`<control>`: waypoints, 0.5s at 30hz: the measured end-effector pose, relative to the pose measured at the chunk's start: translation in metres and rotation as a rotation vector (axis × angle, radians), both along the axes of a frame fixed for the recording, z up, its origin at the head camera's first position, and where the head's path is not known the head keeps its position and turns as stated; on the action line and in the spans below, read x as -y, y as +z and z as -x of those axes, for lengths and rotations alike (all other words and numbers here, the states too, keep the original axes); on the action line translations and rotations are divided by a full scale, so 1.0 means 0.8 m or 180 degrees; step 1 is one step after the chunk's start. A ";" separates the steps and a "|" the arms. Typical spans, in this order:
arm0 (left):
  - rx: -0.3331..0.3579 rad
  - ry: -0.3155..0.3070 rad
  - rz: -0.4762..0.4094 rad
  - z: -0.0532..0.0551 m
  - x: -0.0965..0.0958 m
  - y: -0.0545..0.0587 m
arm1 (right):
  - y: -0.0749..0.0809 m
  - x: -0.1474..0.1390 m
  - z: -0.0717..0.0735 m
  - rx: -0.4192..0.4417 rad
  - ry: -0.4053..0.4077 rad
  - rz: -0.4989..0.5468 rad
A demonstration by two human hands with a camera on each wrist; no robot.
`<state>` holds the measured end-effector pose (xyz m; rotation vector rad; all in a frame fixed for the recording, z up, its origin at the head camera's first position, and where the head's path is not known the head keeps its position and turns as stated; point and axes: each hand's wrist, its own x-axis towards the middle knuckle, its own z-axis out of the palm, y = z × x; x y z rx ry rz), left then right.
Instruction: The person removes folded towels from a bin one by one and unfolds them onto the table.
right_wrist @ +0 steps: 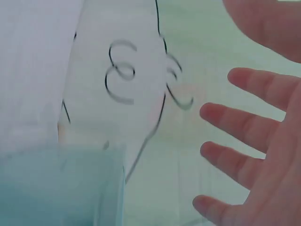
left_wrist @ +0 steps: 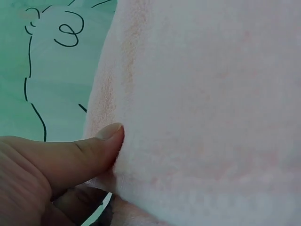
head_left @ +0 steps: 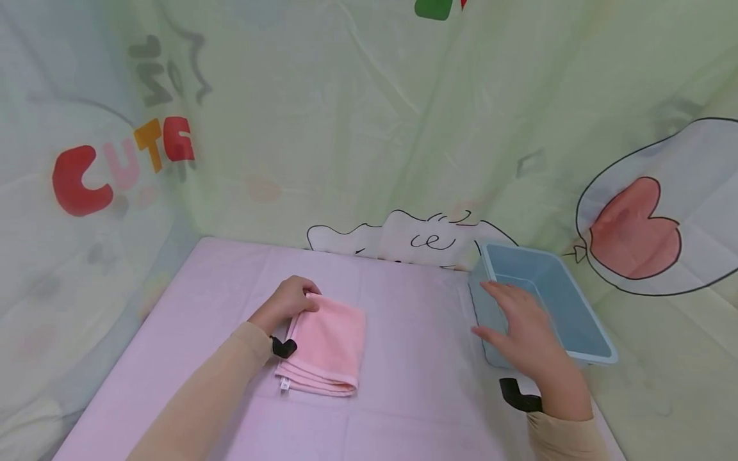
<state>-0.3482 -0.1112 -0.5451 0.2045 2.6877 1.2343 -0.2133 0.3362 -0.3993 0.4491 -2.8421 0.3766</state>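
A folded pink towel point(head_left: 331, 342) with a small white tag lies on the pinkish-white tabletop. My left hand point(head_left: 291, 299) pinches its far left corner. In the left wrist view the thumb of that left hand point(left_wrist: 70, 160) presses on the towel point(left_wrist: 202, 103), while the other fingers are mostly hidden beneath. Over the near left side of a light blue plastic bin point(head_left: 582, 301) hovers my right hand point(head_left: 521, 326), fingers extended and holding nothing. The right wrist view shows the fingers of this right hand point(right_wrist: 254, 136) spread apart, away from the bin point(right_wrist: 56, 188).
Pale green curtains point(head_left: 323, 128) with cartoon prints and letters enclose the table point(head_left: 415, 384) at the back and sides. The bin stands at the table's right edge, close to the curtain. Black bands point(head_left: 519, 396) sit on both wrists.
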 end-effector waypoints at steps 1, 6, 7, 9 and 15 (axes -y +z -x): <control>-0.0033 -0.0012 0.0026 0.001 0.001 -0.002 | 0.000 0.006 0.004 0.0004 0.0078 0.0050; -0.0171 -0.0030 0.0093 0.003 0.005 -0.006 | -0.007 0.036 0.028 0.0124 0.0309 0.0258; -0.0190 -0.0022 0.0095 0.001 0.005 -0.005 | -0.009 0.043 0.033 0.0158 0.0343 0.0299; -0.0198 0.0002 0.0111 -0.004 0.007 -0.002 | -0.013 0.055 0.044 0.0207 0.0403 0.0341; -0.0407 0.0034 0.0473 -0.032 0.012 0.016 | -0.023 0.094 0.071 0.0386 0.0547 0.0428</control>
